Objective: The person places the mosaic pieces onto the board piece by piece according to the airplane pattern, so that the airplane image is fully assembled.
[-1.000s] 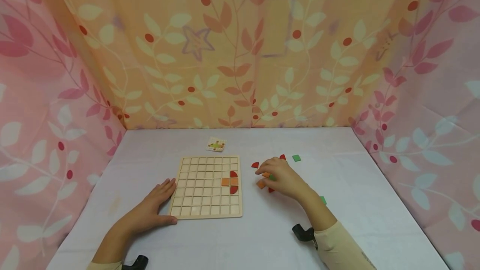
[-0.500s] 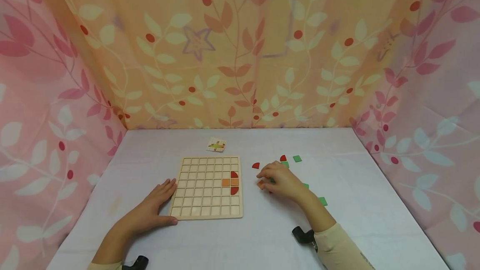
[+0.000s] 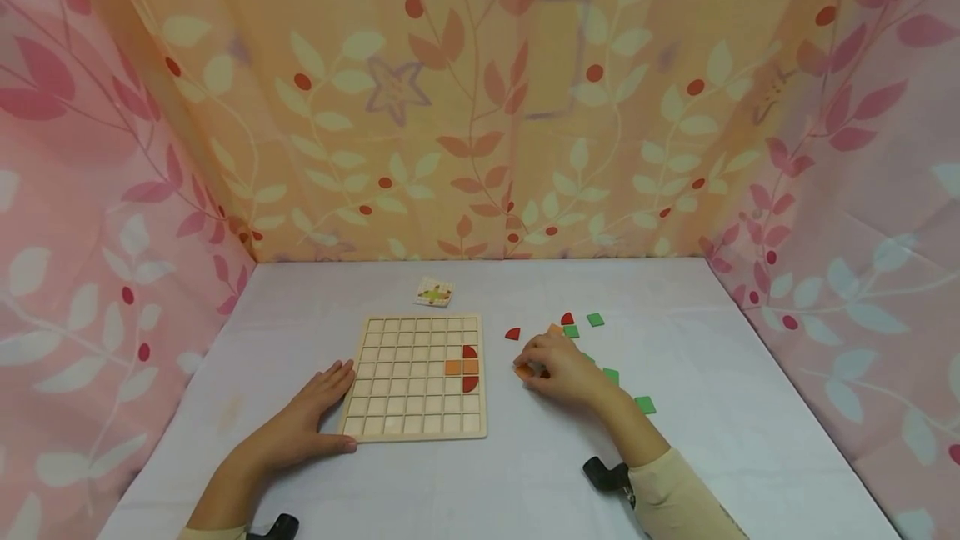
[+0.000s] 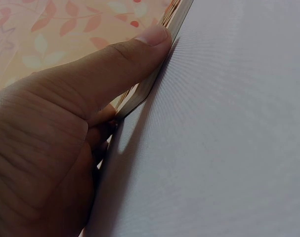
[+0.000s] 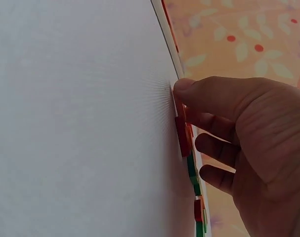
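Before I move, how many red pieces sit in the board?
2, both in the rightmost column of the board: a far red piece and a near red piece, either side of an orange square. None looks hidden.

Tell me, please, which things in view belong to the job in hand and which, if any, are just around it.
Seemingly for the job:
wooden grid board
orange pieces
red pieces
green pieces
probably the patterned card

Just around it:
white table
floral cloth
black wrist devices
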### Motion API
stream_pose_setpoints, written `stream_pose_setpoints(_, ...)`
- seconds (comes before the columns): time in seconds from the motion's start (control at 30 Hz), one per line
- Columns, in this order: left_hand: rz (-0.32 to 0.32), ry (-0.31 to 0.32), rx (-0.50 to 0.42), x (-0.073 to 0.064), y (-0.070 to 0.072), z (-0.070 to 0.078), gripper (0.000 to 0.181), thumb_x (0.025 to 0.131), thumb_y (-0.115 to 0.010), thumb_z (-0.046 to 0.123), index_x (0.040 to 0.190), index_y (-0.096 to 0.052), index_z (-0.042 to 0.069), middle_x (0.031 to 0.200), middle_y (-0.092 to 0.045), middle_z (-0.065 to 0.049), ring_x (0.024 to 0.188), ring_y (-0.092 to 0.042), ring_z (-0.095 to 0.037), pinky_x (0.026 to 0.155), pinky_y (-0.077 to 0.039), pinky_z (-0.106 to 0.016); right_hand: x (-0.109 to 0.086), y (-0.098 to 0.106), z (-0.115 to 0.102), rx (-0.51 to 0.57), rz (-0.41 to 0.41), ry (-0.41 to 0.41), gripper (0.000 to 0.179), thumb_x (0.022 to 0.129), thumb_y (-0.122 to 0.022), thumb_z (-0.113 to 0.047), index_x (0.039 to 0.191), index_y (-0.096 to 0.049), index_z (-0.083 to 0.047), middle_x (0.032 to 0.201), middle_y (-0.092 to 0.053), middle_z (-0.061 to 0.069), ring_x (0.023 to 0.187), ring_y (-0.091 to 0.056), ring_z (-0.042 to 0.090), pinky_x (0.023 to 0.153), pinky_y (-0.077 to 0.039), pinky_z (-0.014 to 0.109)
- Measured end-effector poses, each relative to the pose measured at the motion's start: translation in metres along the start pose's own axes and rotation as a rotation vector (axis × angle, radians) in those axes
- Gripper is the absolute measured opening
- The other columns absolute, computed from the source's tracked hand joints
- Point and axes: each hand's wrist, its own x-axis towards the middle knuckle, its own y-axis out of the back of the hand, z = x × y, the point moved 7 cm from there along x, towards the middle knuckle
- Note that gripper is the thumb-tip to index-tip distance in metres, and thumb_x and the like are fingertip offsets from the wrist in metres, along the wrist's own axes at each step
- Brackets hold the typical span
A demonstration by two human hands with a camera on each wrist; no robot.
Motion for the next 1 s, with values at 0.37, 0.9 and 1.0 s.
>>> stream_pose_setpoints(0.37, -0.001, -0.005, 0.017, 0.0006, -0.0002, 0.0008, 0.118, 0.072, -0.082, 0.065, 0.158, -0.033, 0.000, 0.169, -0.024, -0.012, 0.157, -0.016, -0.041, 0.116, 0.010, -0.006, -0.0019, -0.0001, -0.0006, -0.033, 0.017, 0.007, 0.019, 0.089, -0.079, -0.018, 0.108, -0.079, -0.020, 0.104, -0.068, -0.008, 0.099, -0.057, 0.009, 0.100, -0.045, 0.043)
stream_pose_setpoints(0.9, -0.009, 0.008, 0.014, 0.0013, -0.0013, -0.0001, 0.119, 0.072, -0.082, 0.065, 0.159, -0.033, 0.001, 0.170, -0.024, -0.011, 0.157, -0.015, -0.041, 0.115, 0.010, -0.004, -0.0015, -0.0009, -0.0006, -0.048, -0.012, -0.023, 0.016, 0.091, -0.078, -0.026, 0.107, -0.078, -0.024, 0.102, -0.065, -0.013, 0.094, -0.054, 0.005, 0.094, -0.046, 0.036)
stream_pose_setpoints(1.0, 0.000, -0.011, 0.017, 0.0008, -0.0008, 0.0009, 0.118, 0.072, -0.082, 0.064, 0.158, -0.033, 0.000, 0.169, -0.025, -0.013, 0.156, -0.016, -0.042, 0.116, 0.010, -0.006, -0.0017, 0.0003, -0.0012, -0.029, 0.004, -0.025, 0.015, 0.091, -0.078, -0.028, 0.106, -0.078, -0.024, 0.100, -0.065, -0.014, 0.093, -0.055, 0.006, 0.094, -0.046, 0.036)
